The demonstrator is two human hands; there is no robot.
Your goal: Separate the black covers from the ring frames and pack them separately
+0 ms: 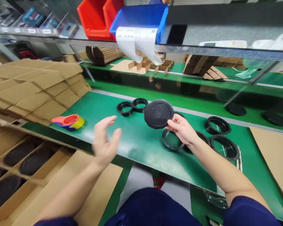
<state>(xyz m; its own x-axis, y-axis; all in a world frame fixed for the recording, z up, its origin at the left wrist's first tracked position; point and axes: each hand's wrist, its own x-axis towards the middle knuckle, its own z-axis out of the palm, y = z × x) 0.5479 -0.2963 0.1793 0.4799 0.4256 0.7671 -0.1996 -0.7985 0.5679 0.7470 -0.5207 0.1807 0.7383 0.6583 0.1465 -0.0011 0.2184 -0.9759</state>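
Observation:
A round black disc-shaped cap point(157, 113) is pinched at its right edge between the thumb and fingers of my right hand point(182, 128), its flat face with faint raised markings turned toward me. My left hand point(106, 138) hovers over the green table's near edge, thumb and fingers apart, with nothing in it. Below the cap lies a black ring point(166, 145), partly covered by my right hand. Two touching black rings, one of them the nearer ring point(118, 108), lie farther back. More black rings point(216, 134) rest right of my right forearm.
Red, yellow and blue tape rolls point(79, 122) lie at the table's left. A divided carton point(44, 175) holding black discs stands lower left, beside stacked cardboard point(33, 84). A shelf above carries a blue bin point(141, 15), a red bin point(94, 18) and hanging paper labels point(127, 40).

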